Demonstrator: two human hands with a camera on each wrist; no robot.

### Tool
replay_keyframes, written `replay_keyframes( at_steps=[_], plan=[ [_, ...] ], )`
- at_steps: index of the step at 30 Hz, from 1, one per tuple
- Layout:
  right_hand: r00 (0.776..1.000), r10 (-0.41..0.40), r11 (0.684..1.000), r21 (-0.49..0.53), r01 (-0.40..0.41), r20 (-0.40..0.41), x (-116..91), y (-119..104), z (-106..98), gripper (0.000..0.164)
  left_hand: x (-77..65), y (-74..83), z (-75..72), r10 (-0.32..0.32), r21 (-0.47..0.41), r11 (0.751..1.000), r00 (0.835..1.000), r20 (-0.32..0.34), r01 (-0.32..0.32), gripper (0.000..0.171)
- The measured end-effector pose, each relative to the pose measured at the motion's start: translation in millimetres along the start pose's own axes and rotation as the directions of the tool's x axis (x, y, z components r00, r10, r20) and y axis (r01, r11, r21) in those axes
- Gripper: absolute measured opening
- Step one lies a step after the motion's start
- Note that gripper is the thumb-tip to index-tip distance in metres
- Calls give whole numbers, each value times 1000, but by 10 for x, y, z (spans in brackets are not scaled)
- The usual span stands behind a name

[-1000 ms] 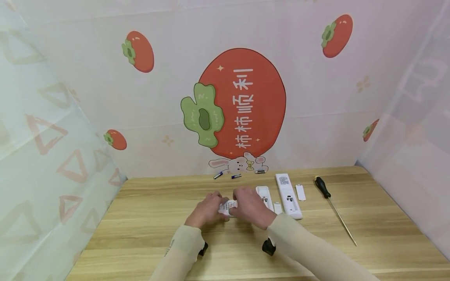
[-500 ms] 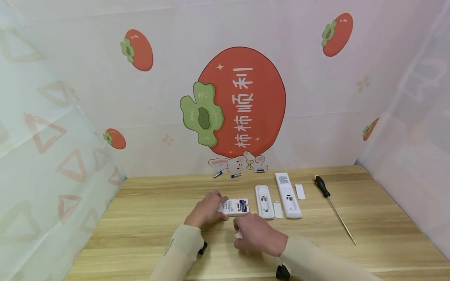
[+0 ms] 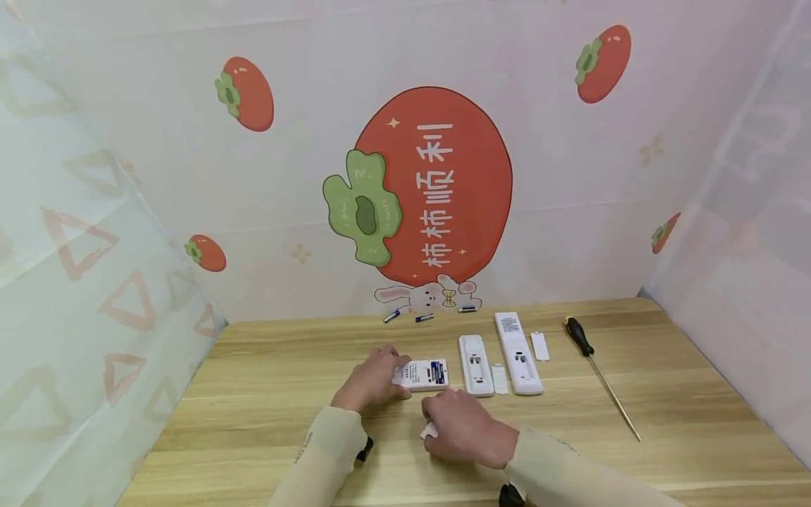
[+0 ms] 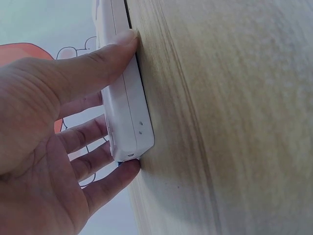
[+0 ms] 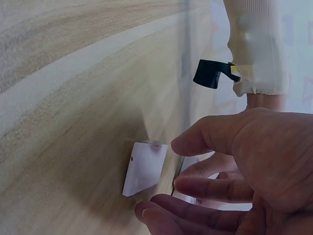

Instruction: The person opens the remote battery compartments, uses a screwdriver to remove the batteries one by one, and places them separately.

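Note:
My left hand grips the left end of a white remote control flat on the wooden table. Blue batteries sit in its uncovered compartment. In the left wrist view, the thumb lies along one side of the remote, and the fingers are round the far side and end. Nearer the front, my right hand is low over the table beside a small white battery cover. The right wrist view shows the cover on the tabletop, with thumb and fingers spread apart around it.
Two white remotes, one shorter and one longer, lie right of the held one with bare compartments. Near them are two loose covers, one between them and another further right. A screwdriver lies at right. Loose batteries line the back.
My right hand has moved from the remote toward the front with the battery cover, baring the batteries, and its fingers have come off the cover. The left hand has stayed on the remote.

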State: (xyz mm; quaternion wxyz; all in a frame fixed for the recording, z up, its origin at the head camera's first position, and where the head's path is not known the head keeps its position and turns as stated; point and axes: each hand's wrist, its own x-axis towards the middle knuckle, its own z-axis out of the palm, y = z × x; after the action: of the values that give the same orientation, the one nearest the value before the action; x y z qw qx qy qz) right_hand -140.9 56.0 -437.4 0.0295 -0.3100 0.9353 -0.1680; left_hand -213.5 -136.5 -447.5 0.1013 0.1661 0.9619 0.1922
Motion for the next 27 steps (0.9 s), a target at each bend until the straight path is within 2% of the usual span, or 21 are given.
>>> replay_keyframes(
  at_steps=[5,13,18,27],
  plan=[
    [1000,26,1000,13,-26,9,-17,34,-38,19,1,-1,8,4,1,1000,1000,0,-4,58],
    [992,116,990,72,-120,53,-95,174,-140,23,-8,3,11,24,12,1000,1000,-2,-23,58],
    [992,123,989,80,-125,30,-157,309,-221,22,2,-15,18,22,7,1000,1000,-2,-22,59],
    [983,185,978,100,-184,0,-252,510,-321,21,-1,-26,5,29,8,1000,1000,-7,-29,59]
  ],
)
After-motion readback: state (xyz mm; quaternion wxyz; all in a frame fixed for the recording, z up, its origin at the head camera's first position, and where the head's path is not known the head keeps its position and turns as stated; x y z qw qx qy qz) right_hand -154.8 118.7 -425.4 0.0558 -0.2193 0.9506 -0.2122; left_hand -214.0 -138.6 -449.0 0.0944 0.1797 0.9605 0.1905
